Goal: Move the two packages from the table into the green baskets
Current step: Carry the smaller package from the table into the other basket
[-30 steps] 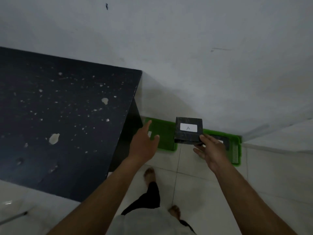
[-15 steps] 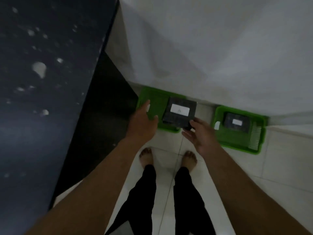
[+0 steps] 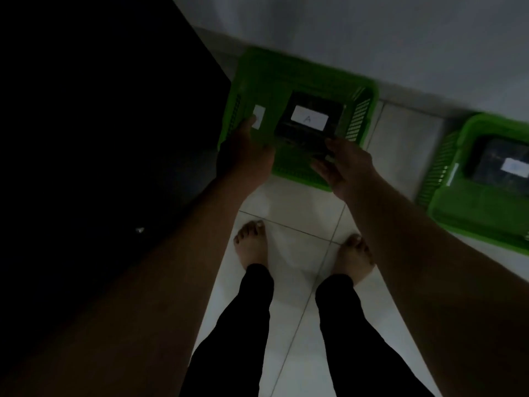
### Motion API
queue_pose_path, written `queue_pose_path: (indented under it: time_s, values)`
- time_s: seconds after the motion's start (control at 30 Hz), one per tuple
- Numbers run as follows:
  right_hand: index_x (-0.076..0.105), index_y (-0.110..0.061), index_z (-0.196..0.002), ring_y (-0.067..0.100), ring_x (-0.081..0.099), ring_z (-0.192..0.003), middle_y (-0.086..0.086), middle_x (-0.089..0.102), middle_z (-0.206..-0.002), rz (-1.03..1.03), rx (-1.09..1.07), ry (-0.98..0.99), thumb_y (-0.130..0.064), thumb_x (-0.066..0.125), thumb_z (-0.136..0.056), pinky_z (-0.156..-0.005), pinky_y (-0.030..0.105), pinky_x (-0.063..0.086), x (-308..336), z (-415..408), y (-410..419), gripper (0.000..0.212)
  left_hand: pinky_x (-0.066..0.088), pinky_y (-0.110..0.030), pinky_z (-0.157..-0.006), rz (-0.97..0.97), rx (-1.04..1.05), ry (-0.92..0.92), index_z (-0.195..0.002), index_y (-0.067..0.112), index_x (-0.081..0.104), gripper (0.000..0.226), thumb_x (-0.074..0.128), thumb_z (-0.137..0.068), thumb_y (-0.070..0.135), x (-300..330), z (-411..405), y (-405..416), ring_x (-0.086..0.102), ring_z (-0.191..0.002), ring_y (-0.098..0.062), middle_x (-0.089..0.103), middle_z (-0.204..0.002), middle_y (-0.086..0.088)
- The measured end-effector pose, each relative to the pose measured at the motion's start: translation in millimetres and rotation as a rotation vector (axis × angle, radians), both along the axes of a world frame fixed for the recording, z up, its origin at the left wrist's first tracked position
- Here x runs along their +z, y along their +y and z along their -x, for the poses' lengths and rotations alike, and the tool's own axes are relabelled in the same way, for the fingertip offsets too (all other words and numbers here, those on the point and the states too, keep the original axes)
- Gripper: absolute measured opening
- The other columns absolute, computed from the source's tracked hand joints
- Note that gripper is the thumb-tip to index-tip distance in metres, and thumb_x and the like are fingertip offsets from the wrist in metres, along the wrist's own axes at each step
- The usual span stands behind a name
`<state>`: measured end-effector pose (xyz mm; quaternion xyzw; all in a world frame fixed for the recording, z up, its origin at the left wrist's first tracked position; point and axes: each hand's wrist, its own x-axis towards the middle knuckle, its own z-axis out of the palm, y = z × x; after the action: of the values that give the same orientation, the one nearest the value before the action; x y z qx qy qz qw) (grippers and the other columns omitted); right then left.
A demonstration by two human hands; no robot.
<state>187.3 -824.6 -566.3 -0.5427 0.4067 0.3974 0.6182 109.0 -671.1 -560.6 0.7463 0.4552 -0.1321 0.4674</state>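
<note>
A dark package (image 3: 309,126) with a white label marked "A" is over the left green basket (image 3: 286,73) on the floor. My right hand (image 3: 342,167) grips its near right corner with fingers and thumb. My left hand (image 3: 247,156) hovers over the basket's left side with fingers apart, holding nothing; it is near a small white tag on the basket. A second dark package (image 3: 503,164) with a white label lies inside the right green basket (image 3: 472,207). Whether the "A" package rests on the basket floor cannot be told.
The black table (image 3: 100,138) fills the left side, its edge close to the left basket. A white wall (image 3: 372,32) runs behind both baskets. My bare feet (image 3: 252,247) stand on white floor tiles just in front of the baskets.
The view has tilted down and closed in on the floor. My right hand has lowered the "A" package from above the basket's edge into the left basket; my left hand followed alongside.
</note>
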Motion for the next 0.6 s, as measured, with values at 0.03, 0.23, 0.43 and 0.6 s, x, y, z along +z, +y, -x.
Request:
queue_pose_path:
  time_s: [0.03,0.23,0.43,0.6]
  values:
    - [0.058,-0.008,-0.124,0.026,0.066,-0.100,0.008,0.065,-0.107,-0.004,0.007,-0.009,-0.007,0.058,-0.094,-0.074,0.033,0.059,-16,-1,3,0.029,0.052,-0.050,-0.095,-0.027,-0.010,-0.021,-0.148,0.030,0.036,0.067,0.060,-0.085,0.022,-17,-8,5,0.053,-0.126,-0.030,0.046,-0.148,-0.011]
    - [0.060,-0.013,-0.129,0.026,0.065,-0.106,0.009,0.065,-0.119,0.062,0.056,-0.070,-0.014,0.061,-0.094,-0.079,0.036,0.060,-90,-13,25,0.035,0.037,-0.044,-0.107,-0.030,0.188,0.416,-0.140,0.012,0.045,0.039,0.038,-0.102,0.019,-140,109,-35,0.047,-0.133,-0.032,0.049,-0.146,-0.016]
    - [0.064,-0.016,-0.125,0.018,0.065,-0.088,0.007,0.069,-0.111,0.091,0.183,-0.163,-0.023,0.061,-0.094,-0.057,0.024,0.052,-134,-31,45,0.032,0.053,-0.044,-0.072,0.073,-0.068,0.524,-0.096,0.006,0.074,0.026,0.053,-0.086,0.017,-224,187,-54,0.070,-0.084,-0.038,0.074,-0.094,-0.020]
    - [0.060,-0.014,-0.129,0.020,0.067,-0.092,0.007,0.067,-0.109,0.076,0.223,-0.192,-0.020,0.063,-0.094,-0.056,0.021,0.055,-155,-44,47,0.036,0.049,-0.043,-0.072,0.188,0.015,0.451,-0.092,0.005,0.074,0.032,0.046,-0.091,0.020,-249,199,-61,0.068,-0.082,-0.038,0.073,-0.091,-0.021]
